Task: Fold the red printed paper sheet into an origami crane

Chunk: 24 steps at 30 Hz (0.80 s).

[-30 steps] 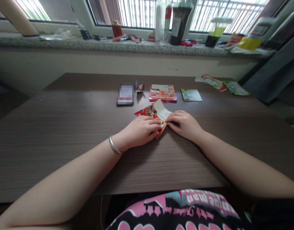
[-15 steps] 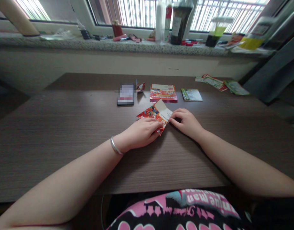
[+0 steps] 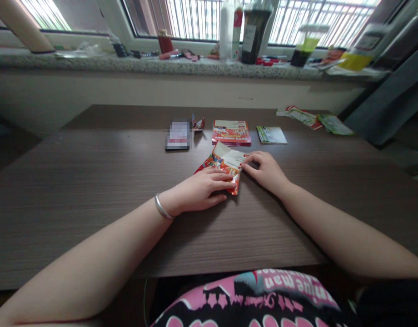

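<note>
A red-and-white printed paper sheet [image 3: 226, 156] with a crease across it lies on the table in front of me. My left hand [image 3: 204, 188] rests over its lower left part, fingers stretched out and spread flat, hiding some of the print. My right hand [image 3: 265, 168] pinches the sheet's right edge between thumb and fingers. Just beyond the sheet is a stack of similar red printed papers [image 3: 231, 134]. A small folded paper piece [image 3: 198, 123] stands left of that stack.
Left of the folded piece lies a phone [image 3: 177, 135], its screen blurred. Green-and-white papers [image 3: 272, 135] sit right of the stack. More green and red packets [image 3: 307, 118] lie at the far right. Bottles [image 3: 255, 36] and small items line the stone windowsill [image 3: 195, 66].
The sheet's folded flap has opened out to the right, showing more of its white printed side. My left fingers have spread and flattened; my right hand keeps its pinch.
</note>
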Each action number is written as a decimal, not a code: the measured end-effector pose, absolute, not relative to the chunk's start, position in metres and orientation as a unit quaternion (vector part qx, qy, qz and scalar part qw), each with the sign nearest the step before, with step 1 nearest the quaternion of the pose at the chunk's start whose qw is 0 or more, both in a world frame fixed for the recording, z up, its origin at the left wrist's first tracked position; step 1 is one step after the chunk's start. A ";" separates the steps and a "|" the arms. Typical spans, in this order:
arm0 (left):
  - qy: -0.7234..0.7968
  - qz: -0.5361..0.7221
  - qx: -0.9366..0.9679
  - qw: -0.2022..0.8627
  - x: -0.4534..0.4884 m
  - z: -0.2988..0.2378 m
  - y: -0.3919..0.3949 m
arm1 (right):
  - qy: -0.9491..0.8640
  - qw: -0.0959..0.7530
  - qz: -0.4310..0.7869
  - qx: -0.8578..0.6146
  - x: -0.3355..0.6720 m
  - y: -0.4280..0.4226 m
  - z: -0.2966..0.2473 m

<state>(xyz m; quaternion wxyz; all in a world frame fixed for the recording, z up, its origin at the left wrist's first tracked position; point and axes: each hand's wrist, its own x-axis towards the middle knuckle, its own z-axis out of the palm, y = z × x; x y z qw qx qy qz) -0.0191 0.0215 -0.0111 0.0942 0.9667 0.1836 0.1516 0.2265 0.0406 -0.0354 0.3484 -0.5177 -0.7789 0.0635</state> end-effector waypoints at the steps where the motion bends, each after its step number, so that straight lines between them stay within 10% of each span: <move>1: 0.184 0.146 0.967 0.097 -0.020 -0.011 0.022 | -0.779 0.348 0.062 -0.518 0.227 0.040 -0.035; 24: 0.262 0.027 0.963 0.063 -0.020 -0.012 0.015 | -0.735 0.455 0.162 -0.476 0.220 0.033 -0.027</move>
